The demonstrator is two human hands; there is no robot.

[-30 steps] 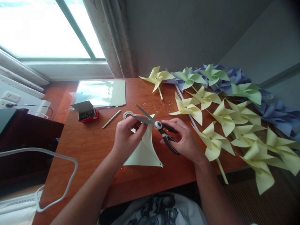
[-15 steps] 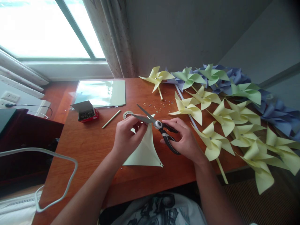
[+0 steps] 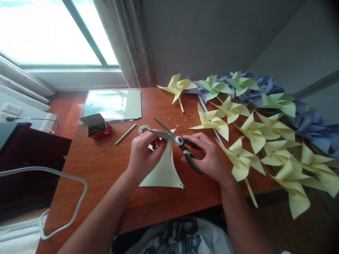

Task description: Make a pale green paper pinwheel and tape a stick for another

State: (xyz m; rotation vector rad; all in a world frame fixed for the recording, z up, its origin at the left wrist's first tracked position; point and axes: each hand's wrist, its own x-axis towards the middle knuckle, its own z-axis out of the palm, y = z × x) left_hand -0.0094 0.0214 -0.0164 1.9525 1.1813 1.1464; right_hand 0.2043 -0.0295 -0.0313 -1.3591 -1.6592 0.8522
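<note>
My right hand (image 3: 209,155) grips the black handles of a pair of scissors (image 3: 179,140), its fingers in the loops. The blades point left and stand apart, close to the top of a pale yellow-green paper sheet (image 3: 165,169). With its fingers pinched, my left hand (image 3: 145,151) holds that sheet near its upper edge, and the fingertips are partly hidden. Small holes show in the sheet's lower right corner. Behind my left hand lies a round tape roll (image 3: 144,129), partly covered. A thin pale green stick (image 3: 125,134) rests left of it on the wooden table (image 3: 92,183).
Several yellow pinwheels (image 3: 239,157), green pinwheels (image 3: 242,84) and blue pinwheels (image 3: 317,132) spread over the right side. A small open red box (image 3: 99,131) holds dark bits. Glossy-wrapped paper (image 3: 132,106) lies at the back left. Tiny scraps (image 3: 180,120) dot the table. A white cable (image 3: 82,183) loops at left.
Almost nothing differs. Both hands, the scissors and the paper stay in nearly the same place, with only a very slight shift of the whole view.
</note>
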